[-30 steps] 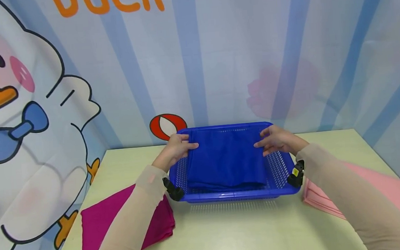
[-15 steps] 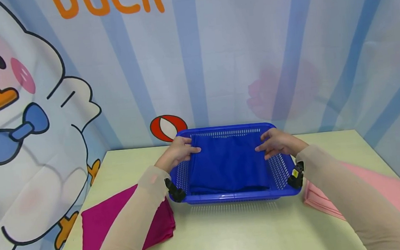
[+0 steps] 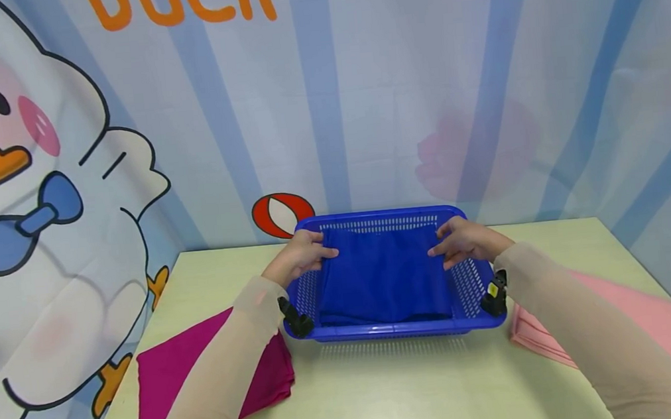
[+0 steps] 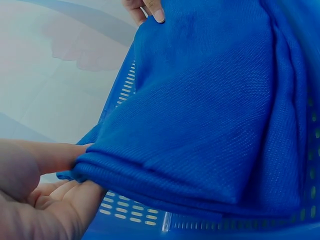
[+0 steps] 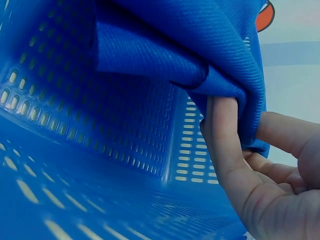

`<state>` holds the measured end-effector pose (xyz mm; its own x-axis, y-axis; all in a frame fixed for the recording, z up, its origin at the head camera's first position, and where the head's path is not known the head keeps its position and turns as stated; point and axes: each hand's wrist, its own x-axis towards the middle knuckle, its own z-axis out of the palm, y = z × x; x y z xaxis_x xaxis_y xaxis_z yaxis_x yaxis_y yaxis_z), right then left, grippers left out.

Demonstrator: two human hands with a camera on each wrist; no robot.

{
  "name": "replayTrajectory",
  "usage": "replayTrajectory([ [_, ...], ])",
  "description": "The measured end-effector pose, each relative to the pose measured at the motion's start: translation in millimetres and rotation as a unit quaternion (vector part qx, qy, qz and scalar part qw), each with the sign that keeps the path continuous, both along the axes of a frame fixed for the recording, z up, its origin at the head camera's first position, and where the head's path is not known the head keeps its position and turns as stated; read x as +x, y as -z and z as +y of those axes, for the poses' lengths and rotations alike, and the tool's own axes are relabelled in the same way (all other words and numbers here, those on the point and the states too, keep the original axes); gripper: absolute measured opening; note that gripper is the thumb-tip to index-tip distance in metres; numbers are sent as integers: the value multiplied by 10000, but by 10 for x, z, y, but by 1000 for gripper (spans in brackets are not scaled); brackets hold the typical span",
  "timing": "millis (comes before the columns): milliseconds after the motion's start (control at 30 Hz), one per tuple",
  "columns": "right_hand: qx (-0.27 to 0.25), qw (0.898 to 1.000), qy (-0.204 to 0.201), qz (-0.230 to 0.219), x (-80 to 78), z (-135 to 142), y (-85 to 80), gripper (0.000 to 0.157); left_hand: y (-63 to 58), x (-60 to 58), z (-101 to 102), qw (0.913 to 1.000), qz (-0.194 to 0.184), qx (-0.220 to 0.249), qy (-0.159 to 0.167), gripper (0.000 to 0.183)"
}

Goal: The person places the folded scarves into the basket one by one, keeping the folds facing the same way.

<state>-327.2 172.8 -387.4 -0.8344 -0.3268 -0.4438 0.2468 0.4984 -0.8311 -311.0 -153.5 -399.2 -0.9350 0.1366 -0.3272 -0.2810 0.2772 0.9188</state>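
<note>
A folded blue cloth (image 3: 386, 275) hangs inside a blue plastic basket (image 3: 394, 328) with slotted walls. At the cloth's far left corner my left hand (image 3: 301, 256) pinches the folded layers between thumb and fingers; the left wrist view shows the stacked edges of the cloth (image 4: 200, 110) in that grip. My right hand (image 3: 464, 238) pinches the opposite corner, thumb on one side and fingers under the fold, as the right wrist view shows. Below the cloth's folded edge, the basket's slotted floor (image 5: 115, 115) shows in that view.
A magenta folded cloth (image 3: 266, 378) lies on the pale table (image 3: 411, 389) left of the basket, partly behind the left sleeve. To the right, a pink folded cloth (image 3: 650, 315) lies partly under the right sleeve. A printed curtain (image 3: 373, 86) stands behind the table.
Both hands have lowered slightly with the blue cloth, and its far edge has dropped below the basket's back rim, uncovering the slots there. In the last half second little has moved.
</note>
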Motion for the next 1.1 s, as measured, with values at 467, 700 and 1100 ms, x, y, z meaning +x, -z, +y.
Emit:
replayTrajectory([
  [467,214,9996,-167,-41,-51,-54,73,71,24,16,40,9995,-217,-165,134,70],
  [700,285,9994,-219,29,-58,-78,78,69,12,23,72,9990,-223,-345,158,68],
  [1100,359,9990,-246,24,-59,-113,95,65,47,22,92,9989,-279,-380,45,68],
])
